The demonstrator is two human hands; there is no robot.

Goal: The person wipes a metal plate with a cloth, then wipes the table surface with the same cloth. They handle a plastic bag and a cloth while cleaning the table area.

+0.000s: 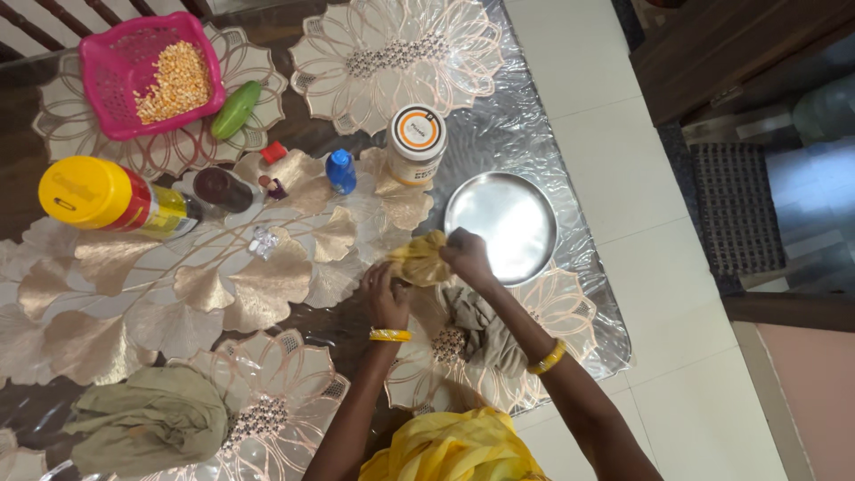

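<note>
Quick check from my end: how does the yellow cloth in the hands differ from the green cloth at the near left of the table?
The yellow cloth is small and gripped between the left hand and right hand; the green cloth is much larger and lies untouched on the table. The yellow cloth sits beside the steel plate, while the green cloth lies far from it, near the table's edge. Both are crumpled, not folded.

I count one steel plate (500, 224), one pink basket (147, 75) of grain far left, one green cucumber (236, 110), one yellow-lidded jar (107, 196), one white tub (416, 142), one dark bottle (223, 189), one blue-capped bottle (340, 171), and two olive cloths: one near left (151, 419), one under my wrists (485, 330).
</note>
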